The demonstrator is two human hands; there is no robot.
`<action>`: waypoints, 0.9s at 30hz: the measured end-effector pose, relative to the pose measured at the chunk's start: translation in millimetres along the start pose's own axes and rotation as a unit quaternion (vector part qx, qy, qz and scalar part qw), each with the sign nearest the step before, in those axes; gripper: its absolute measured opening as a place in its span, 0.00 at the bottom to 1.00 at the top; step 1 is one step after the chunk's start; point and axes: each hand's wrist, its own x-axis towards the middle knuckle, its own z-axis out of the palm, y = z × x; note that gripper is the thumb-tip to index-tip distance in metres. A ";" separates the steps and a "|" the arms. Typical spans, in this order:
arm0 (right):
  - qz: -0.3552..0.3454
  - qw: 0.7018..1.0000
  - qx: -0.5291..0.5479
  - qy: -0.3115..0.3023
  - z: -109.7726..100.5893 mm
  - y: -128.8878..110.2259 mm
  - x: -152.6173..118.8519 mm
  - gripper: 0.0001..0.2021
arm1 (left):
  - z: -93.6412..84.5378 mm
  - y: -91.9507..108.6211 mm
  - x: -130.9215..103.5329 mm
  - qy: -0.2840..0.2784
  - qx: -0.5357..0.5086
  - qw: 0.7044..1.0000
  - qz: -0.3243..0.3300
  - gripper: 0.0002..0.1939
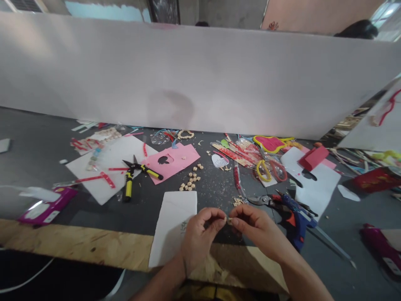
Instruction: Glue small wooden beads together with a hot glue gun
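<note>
Close together over the table's near edge, my left hand (202, 230) and my right hand (255, 228) each pinch with thumb and forefinger. A tiny pale piece (225, 219) shows at the left fingertips, and another small pale piece (230, 220) at the right ones; a narrow gap lies between them. Under my left wrist is a white sheet (172, 221) with handwriting. Just beyond my right hand lie a heap of small pale bits (238, 201) and pruning shears (260, 200). Several pale knobbly pieces (190, 179) sit past the sheet.
A blue glue gun (297, 221) lies right of my hands. Black-and-yellow pliers (133, 173) and pink paper (172, 161) are at left. Scissors (266, 167) and patterned sticks (234, 154) lie farther back. Purple boxes (48, 207) flank the workspace. A white panel (200, 79) stands behind.
</note>
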 end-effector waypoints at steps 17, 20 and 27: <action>0.009 0.991 0.119 0.068 9.8 5.6 -21.7 0.13 | 13.5 6.9 -8.3 -0.020 0.108 0.991 0.082 0.07; 0.003 0.988 0.130 0.079 11.0 5.2 -25.7 0.13 | 14.0 9.3 -9.0 -0.019 0.120 0.989 0.091 0.07; 0.007 0.987 0.127 0.098 13.1 11.1 -32.1 0.10 | 14.8 10.9 -10.4 -0.029 0.103 0.986 0.130 0.08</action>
